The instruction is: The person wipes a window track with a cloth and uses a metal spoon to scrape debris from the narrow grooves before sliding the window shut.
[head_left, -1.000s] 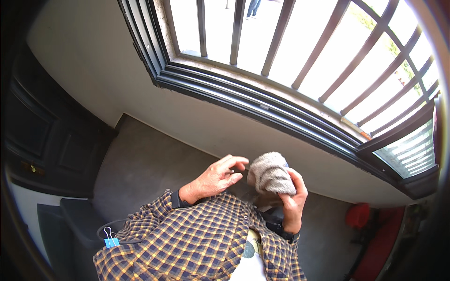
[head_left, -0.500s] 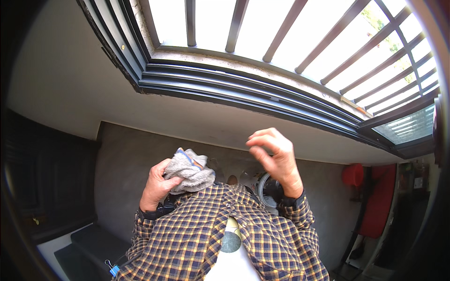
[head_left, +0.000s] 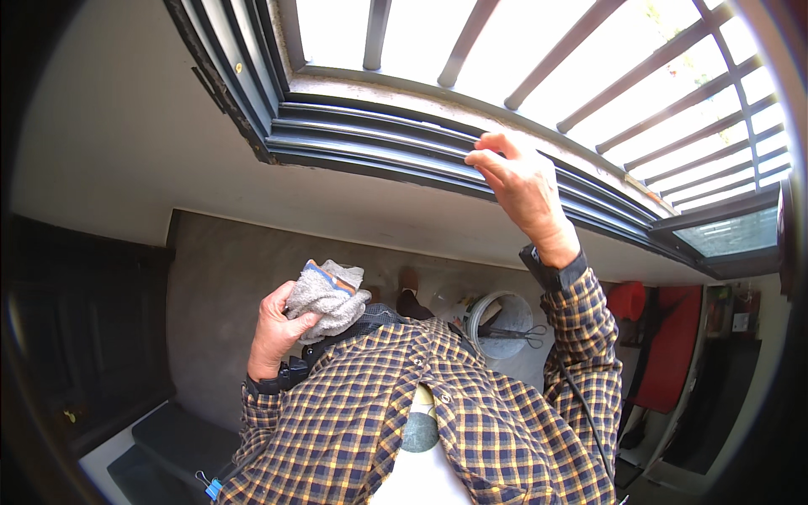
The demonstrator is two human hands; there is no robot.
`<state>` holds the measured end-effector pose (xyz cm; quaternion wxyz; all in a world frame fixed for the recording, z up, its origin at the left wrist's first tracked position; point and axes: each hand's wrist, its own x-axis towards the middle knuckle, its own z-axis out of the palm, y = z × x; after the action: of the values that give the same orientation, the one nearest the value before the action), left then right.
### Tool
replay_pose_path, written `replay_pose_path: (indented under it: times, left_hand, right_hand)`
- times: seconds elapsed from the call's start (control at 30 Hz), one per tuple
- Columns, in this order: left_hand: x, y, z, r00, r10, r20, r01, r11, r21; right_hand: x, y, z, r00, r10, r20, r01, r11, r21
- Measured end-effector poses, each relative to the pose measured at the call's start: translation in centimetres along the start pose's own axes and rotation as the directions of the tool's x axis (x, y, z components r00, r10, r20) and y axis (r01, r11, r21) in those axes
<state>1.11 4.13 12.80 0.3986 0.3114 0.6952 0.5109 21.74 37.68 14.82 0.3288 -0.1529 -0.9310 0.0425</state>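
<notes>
My left hand (head_left: 273, 328) grips a grey, fluffy folded cloth (head_left: 328, 307) with a blue and orange edge, held low in front of my checked shirt. Higher up on the right, my right hand (head_left: 518, 189) is raised before the black window track (head_left: 362, 135), fingers loosely curled and apart, nothing visible between them. Whether its fingertips touch the track is unclear. Vertical dark bars (head_left: 459, 42) stand beyond the track.
Below the sill, a white bucket (head_left: 501, 347) with scissor-like metal handles stands near my foot (head_left: 408, 284). A red basin (head_left: 625, 299) and red panel (head_left: 669, 345) are at right, a dark door (head_left: 84, 311) at left, an open glazed sash (head_left: 724, 231) at upper right.
The cloth has passed from my right hand to my left. My right hand has risen to the window track. The view has turned slightly, bringing the bucket into sight.
</notes>
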Motion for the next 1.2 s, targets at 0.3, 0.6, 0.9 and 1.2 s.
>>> replay_pose_path:
  times: [0.3,0.6,0.9,1.2]
  left_hand:
    - [0.4,0.2,-0.3,0.999,0.003,0.041,-0.008,0.992,0.126]
    - [-0.9,1.9,-0.1,0.99,0.061,-0.127,-0.065,0.997,-0.028]
    - [1.3,5.5,2.4,0.945,0.127,-0.303,-0.274,0.814,-0.513]
    - [2.5,7.8,6.3,0.977,0.148,-0.154,-0.213,0.656,-0.724]
  right_hand:
    - [-0.8,1.4,0.9,0.984,-0.119,0.132,0.12,0.993,-0.004]
    - [-2.8,-6.3,-0.9,0.999,0.031,0.036,-0.04,0.958,0.283]
    - [-3.4,-13.9,0.4,0.905,-0.199,0.377,-0.068,0.807,0.587]
    - [-3.6,-16.1,3.5,0.821,-0.205,0.532,-0.447,0.347,0.824]
